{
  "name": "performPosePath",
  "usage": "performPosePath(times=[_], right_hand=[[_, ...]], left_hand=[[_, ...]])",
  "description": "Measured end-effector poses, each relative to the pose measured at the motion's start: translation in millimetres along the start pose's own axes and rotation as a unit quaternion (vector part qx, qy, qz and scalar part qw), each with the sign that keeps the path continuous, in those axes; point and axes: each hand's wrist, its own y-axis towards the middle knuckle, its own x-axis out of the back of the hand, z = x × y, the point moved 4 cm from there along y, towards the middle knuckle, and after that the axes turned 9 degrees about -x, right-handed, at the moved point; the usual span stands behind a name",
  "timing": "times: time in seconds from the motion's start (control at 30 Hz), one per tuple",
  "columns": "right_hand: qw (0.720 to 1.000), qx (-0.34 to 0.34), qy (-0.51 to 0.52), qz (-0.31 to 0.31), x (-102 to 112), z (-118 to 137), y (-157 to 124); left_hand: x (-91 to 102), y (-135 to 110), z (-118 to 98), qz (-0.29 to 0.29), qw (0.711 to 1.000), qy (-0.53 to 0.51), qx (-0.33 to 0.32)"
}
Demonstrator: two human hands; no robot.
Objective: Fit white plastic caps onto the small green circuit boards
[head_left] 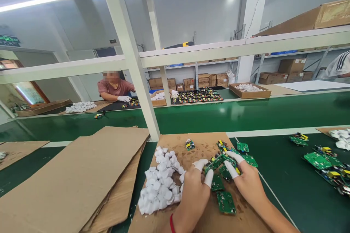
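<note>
White finger cots cover fingertips on both hands. My left hand [194,189] pinches the edge of a green circuit board [214,163] between thumb and finger. From the other side, my right hand [250,182] has its thumb and fingers closed at circuit boards of the same pile; its exact grip is partly hidden. Below the hands, a loose circuit board [226,202] lies flat on the cardboard sheet [203,222]. One small board with a yellow part [189,144] sits apart near the sheet's far edge. Left of my left hand spreads a heap of white plastic pieces [161,184].
Stacked cardboard sheets [73,174] lie to the left. More circuit boards [318,161] are on the green bench at right. A white frame post [131,51] rises ahead. Across the green belt [191,116], a person [116,89] in white gloves handles boards.
</note>
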Motion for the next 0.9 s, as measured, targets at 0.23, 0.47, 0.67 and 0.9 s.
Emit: performPosePath(times=[0.23,0.47,0.67,0.9], right_hand=[[0.996,0.087,-0.019,-0.011,1.7,6.4,0.1],[0.997,0.066,-0.014,-0.026,-8.2,5.2,-7.8],[0.995,-0.001,0.085,0.055,-10.3,-3.2,-2.9],[0.967,-0.027,0.175,0.183,-10.0,4.2,-1.7]], left_hand=[[7.7,-0.1,-8.3,-0.034,0.999,0.006,-0.041],[10.8,2.3,0.1,-0.114,0.992,-0.023,-0.045],[19.2,13.6,20.3,-0.170,0.956,-0.229,0.074],[2.8,10.9,9.0,-0.034,0.954,-0.292,0.050]])
